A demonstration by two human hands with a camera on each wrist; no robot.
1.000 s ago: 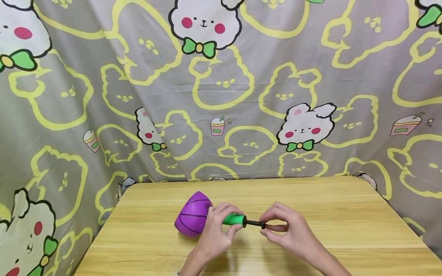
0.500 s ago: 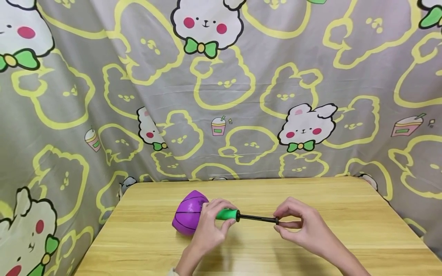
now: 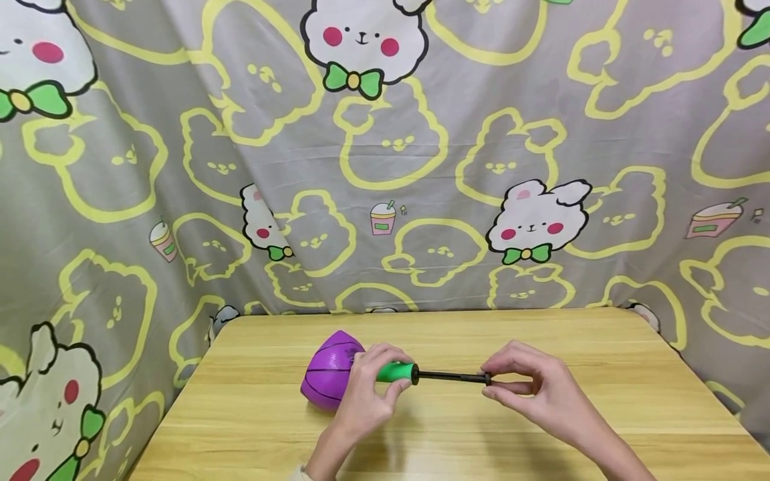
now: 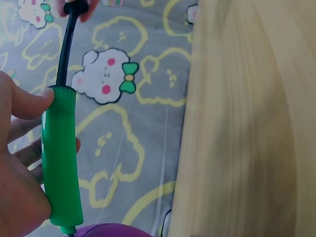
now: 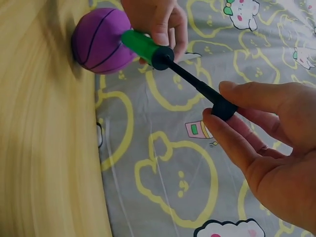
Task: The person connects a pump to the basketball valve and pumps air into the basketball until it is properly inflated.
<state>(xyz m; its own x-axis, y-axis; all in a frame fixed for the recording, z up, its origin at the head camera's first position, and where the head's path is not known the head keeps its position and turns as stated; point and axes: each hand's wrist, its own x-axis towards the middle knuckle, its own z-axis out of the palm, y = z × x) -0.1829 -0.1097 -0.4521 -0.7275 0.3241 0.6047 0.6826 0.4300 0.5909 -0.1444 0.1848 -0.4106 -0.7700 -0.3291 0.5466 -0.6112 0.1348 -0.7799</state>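
Note:
My left hand [image 3: 368,391] grips the green barrel of a small hand pump [image 4: 61,158], its thumb near the barrel's black end cap. Thumb and fingertips of my right hand [image 3: 541,387] pinch the black knob [image 5: 223,109] at the end of the pump's rod. That black rod [image 3: 451,377] stands drawn far out of the barrel, pointing right. Against the pump's other end sits a purple ball [image 3: 329,371] with black lines. In the head view the ball looks dented and pointed at the top; my left hand hides where pump and ball meet.
A wooden table [image 3: 252,441] lies beneath both hands. Behind it and at the sides hangs a grey curtain [image 3: 421,267] printed with yellow outlines and white cartoon bunnies.
My right hand has moved right, drawing the rod out of the barrel. The left hand, pump barrel and ball shifted slightly left, then stayed nearly still.

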